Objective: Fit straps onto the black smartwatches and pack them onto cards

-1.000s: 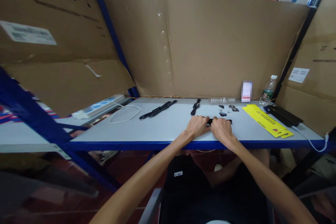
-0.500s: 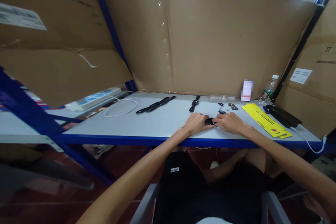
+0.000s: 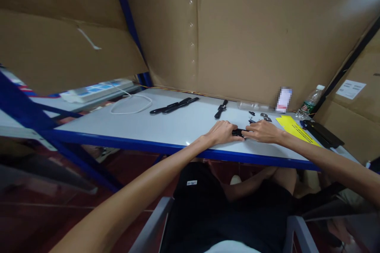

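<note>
A small black part [image 3: 238, 132] is between my two hands, low over the front of the white table [image 3: 172, 129]. My left hand [image 3: 223, 131] is closed on its left end, with fingers bent over it. On the other end, my right hand [image 3: 263, 131] has its fingers pinched at the part. Its exact kind is hidden by my fingers. Just beyond my right hand are a small black piece [image 3: 251, 113], dark flat pieces [image 3: 267, 119] and tiny metallic bits. Farther left lie a black jointed piece [image 3: 221, 109] and long black bars [image 3: 174, 106].
At the right are a yellow printed sheet [image 3: 297, 130], a black elongated object [image 3: 325, 134], a plastic bottle [image 3: 309, 104] and an upright, blurred phone-like screen [image 3: 284, 99]. A white cable [image 3: 130, 111] and power strip [image 3: 97, 91] are left. Cardboard [image 3: 252, 27] walls the back.
The camera view has tilted and shifted slightly. Both hands stay at the black part, and my right fingers have changed position a little on it. The other table items lie as before.
</note>
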A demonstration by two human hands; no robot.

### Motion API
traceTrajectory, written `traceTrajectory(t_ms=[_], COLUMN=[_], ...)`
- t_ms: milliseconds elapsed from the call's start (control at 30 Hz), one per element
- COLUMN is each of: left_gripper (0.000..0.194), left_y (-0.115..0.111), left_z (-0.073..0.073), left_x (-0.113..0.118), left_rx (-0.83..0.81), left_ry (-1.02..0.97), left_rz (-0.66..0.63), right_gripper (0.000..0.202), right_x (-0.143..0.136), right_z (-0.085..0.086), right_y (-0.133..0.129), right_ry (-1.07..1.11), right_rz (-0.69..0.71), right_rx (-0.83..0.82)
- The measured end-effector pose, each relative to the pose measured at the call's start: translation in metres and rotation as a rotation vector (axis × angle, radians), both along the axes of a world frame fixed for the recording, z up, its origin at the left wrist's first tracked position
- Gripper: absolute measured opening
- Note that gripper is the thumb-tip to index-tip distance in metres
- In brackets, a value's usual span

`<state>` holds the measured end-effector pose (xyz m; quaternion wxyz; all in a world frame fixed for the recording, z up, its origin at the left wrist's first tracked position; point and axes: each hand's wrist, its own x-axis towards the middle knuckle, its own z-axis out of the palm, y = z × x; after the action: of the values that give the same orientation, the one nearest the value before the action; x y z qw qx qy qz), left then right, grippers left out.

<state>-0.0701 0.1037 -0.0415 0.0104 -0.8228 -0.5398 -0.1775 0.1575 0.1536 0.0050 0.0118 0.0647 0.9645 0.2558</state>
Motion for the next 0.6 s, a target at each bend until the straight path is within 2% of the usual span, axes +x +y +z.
traceTrajectory(t_ms=[133,333,600], left_gripper=[0.068,0.066,0.067], left_y=[-0.001,-0.002,-0.006], left_z=[0.0,0.003,0.005], left_x=[0.0,0.001,0.002], left_rx=[0.004,-0.027,0.017], left_ry=[0.028,0.007,0.098], left_rz=[0.003,0.022,0.022], right_gripper=[0.025,0.025,0.026], right_x=[-0.003,-0.004,0.0], right_z=[0.001,-0.001,-0.009], right_y=[0.002,0.003,-0.006], right_ry=[-0.059,-0.089,0.0], right_rz=[0.038,0.021,-0.085], right_rx=[0.023,0.007,-0.001])
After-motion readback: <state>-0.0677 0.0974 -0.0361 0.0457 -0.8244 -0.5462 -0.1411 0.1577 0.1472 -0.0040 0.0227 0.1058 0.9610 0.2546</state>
